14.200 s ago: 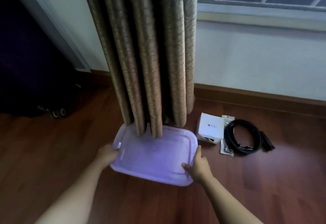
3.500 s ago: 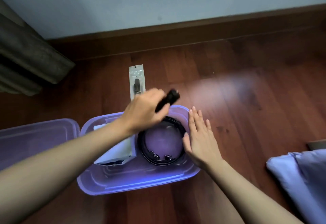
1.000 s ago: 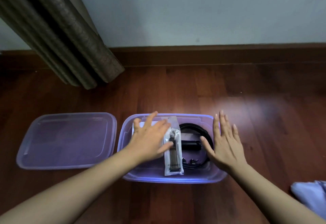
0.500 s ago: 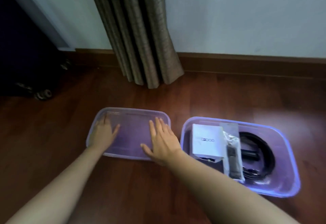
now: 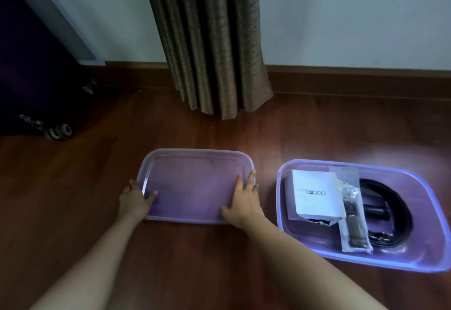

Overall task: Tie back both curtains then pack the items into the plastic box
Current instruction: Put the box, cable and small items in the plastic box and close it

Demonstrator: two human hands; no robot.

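Note:
The translucent purple lid lies flat on the wooden floor in front of me. My left hand grips its left rim, thumb on top and fingers curled over the outer edge. My right hand rests on the lid's right end with straight fingers along the rim. To the right stands the open plastic box. It holds a white carton, a clear sachet and a coiled black cable. The brown curtain hangs straight to the floor behind the lid.
A dark suitcase on wheels stands at the far left by a door frame. A wooden skirting board runs along the pale wall. Bare floor lies between the lid and the box.
Both hands have slid apart from the lid's top to its left and right ends. The view has shifted slightly, and the box's contents lie as before.

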